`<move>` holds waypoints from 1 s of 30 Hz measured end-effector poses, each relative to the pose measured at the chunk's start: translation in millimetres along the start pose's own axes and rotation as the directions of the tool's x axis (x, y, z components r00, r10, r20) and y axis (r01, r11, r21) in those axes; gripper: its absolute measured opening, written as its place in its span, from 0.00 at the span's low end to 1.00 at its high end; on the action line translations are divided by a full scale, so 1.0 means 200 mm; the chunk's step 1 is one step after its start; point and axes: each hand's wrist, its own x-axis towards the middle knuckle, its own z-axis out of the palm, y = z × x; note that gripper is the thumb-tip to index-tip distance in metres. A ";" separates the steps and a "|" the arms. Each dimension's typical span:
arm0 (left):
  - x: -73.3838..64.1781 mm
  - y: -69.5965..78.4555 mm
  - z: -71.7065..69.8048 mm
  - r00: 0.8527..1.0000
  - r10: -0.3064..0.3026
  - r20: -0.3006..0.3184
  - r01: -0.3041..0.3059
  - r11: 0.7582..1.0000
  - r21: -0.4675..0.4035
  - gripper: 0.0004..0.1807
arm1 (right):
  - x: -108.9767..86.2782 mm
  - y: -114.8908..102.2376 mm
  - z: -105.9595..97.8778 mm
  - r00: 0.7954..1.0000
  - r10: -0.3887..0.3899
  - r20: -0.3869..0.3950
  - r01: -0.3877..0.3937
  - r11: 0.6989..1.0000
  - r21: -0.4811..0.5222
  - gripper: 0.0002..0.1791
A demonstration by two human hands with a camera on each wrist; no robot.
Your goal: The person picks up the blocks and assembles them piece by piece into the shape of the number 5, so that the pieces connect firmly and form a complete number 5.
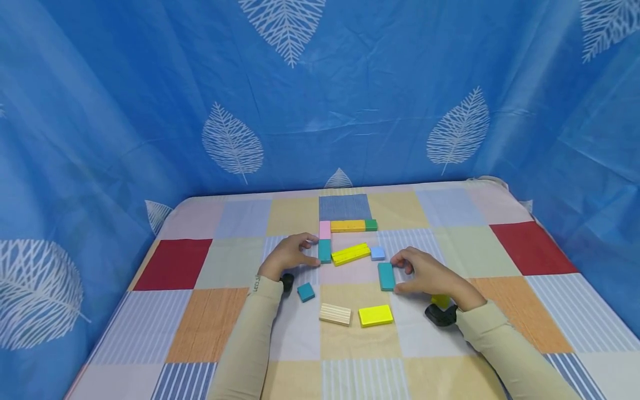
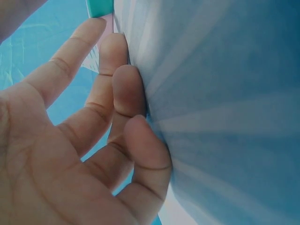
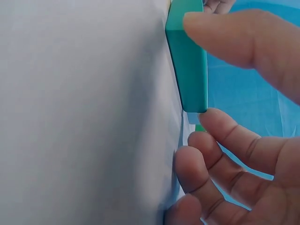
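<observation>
R hand (image 1: 422,272) pinches teal block (image 1: 386,276) by its ends, nr blue block (image 1: 377,253). L hand (image 1: 288,253) is at 2nd teal block (image 1: 324,251), abutting pink block (image 1: 325,230); can't tell if it's held.

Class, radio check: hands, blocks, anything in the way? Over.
Left hand touches left teal block. Right hand pinches right teal block. Yellow bar lies between the blocks.

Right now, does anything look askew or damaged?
The long yellow piece beside the blue block and the small teal block near the left hand look askew: both slant, whereas the orange piece lies straight. No damage is visible.
</observation>
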 end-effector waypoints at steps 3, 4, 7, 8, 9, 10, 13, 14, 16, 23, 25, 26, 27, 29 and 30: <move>0.01 0.00 0.00 1.000 0.006 -0.002 -0.006 1.000 0.002 0.33 | 0.01 0.00 0.00 1.000 0.000 -0.005 0.000 1.000 0.001 0.29; 0.01 0.00 0.00 1.000 0.006 -0.002 -0.006 1.000 0.002 0.33 | 0.01 0.00 0.01 1.000 -0.001 -0.005 0.001 1.000 0.001 0.29; 0.01 -0.01 -0.01 1.000 0.004 -0.003 -0.004 1.000 0.011 0.33 | 0.02 -0.01 0.01 1.000 -0.004 -0.008 0.004 1.000 -0.005 0.30; 0.01 -0.01 -0.01 1.000 0.003 -0.003 -0.003 1.000 0.014 0.33 | 0.02 -0.01 0.01 1.000 -0.005 -0.008 0.005 1.000 -0.006 0.30; 0.01 -0.01 -0.01 1.000 0.003 -0.004 -0.003 1.000 0.017 0.33 | 0.02 -0.01 0.02 1.000 -0.004 -0.007 0.004 1.000 -0.008 0.29; 0.01 -0.01 -0.01 1.000 0.000 -0.004 0.001 1.000 0.018 0.33 | 0.02 -0.01 0.02 1.000 -0.003 -0.007 0.002 1.000 -0.008 0.29; 0.00 -0.01 0.00 1.000 -0.009 -0.002 0.009 1.000 0.012 0.33 | 0.03 -0.01 0.02 1.000 0.002 -0.008 -0.002 1.000 -0.006 0.29; 0.00 -0.01 0.00 1.000 -0.008 -0.003 0.008 1.000 0.014 0.33 | 0.03 -0.01 0.03 1.000 0.001 -0.008 -0.001 1.000 -0.007 0.29; 0.00 -0.01 0.00 1.000 -0.012 -0.001 0.012 1.000 0.008 0.33 | 0.03 -0.01 0.03 1.000 -0.004 -0.010 0.004 1.000 -0.013 0.29; 0.02 -0.01 -0.01 1.000 -0.004 -0.005 0.004 1.000 0.012 0.33 | 0.04 -0.02 0.02 0.999 -0.018 -0.027 0.017 0.999 -0.035 0.29; 0.02 -0.01 -0.01 1.000 -0.007 -0.004 0.007 1.000 0.011 0.33 | 0.05 -0.02 0.02 0.999 -0.014 -0.031 0.013 0.999 -0.034 0.29; 0.02 -0.01 0.00 1.000 -0.009 -0.004 0.009 1.000 0.009 0.33 | 0.05 -0.02 0.02 0.999 -0.012 -0.032 0.011 0.999 -0.034 0.28; 0.02 -0.01 0.00 1.000 -0.010 -0.005 0.010 1.000 0.009 0.33 | 0.05 -0.02 0.02 0.999 -0.010 -0.032 0.009 0.999 -0.035 0.28; 0.02 -0.01 0.00 1.000 -0.011 -0.005 0.011 1.000 0.010 0.33 | 0.06 -0.02 0.02 0.999 -0.007 -0.032 0.006 0.999 -0.035 0.28; 0.02 0.00 0.00 1.000 -0.011 -0.004 0.011 1.000 0.011 0.33 | 0.06 -0.02 0.02 0.999 -0.007 -0.032 0.006 0.999 -0.036 0.27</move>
